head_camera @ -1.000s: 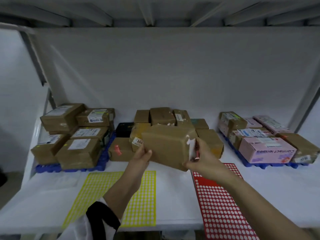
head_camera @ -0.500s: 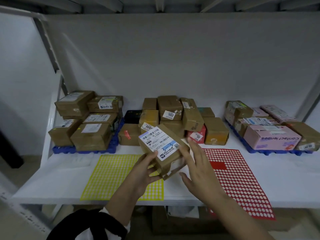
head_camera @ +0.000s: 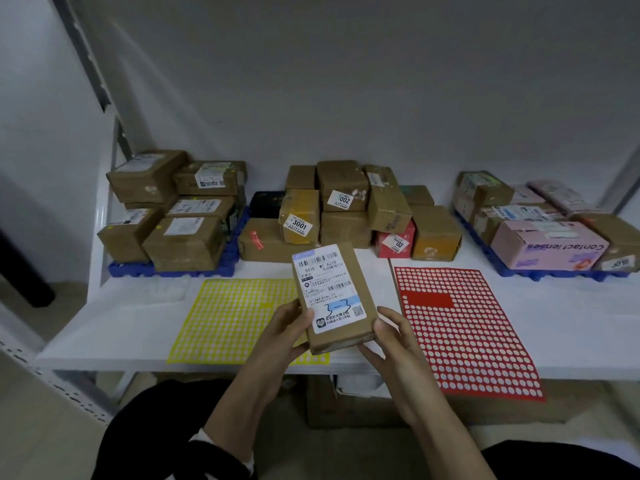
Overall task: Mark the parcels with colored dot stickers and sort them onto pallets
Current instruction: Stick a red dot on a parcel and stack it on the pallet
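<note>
Parcel [head_camera: 334,296], a small brown carton, is held up at the centre of the frame with its label side turned to the camera. The left hand [head_camera: 289,327] grips its left long edge, thumb on top and fingers curled beneath. The right hand [head_camera: 388,341] clasps the lower right corner the same way. Half a second ago the right hand was spread open beside the carton, which was tilted; a second ago its plain brown side faced the camera, higher up.

The white shipping label [head_camera: 329,289] carries barcodes, "501E", a QR code and small print too fine to read.

Below the carton, a yellow dot-sticker sheet [head_camera: 235,317] lies left of centre, its near edge close to the front lip of the white shelf [head_camera: 121,327]. A red dot-sticker sheet [head_camera: 464,327] lies right of centre and overhangs that lip. Bare shelf shows between the two sheets, at the far left and at the far right.

Behind them, a loose heap of brown cartons fills the middle, with tags reading "3001" [head_camera: 298,224] and "002" [head_camera: 343,199], and a red box [head_camera: 394,240] at its right. A blue pallet [head_camera: 173,270] at left carries stacked brown cartons. Another blue pallet [head_camera: 540,271] at right holds more, among them a pink box [head_camera: 543,244] printed "Contact lenses" upside down
</note>
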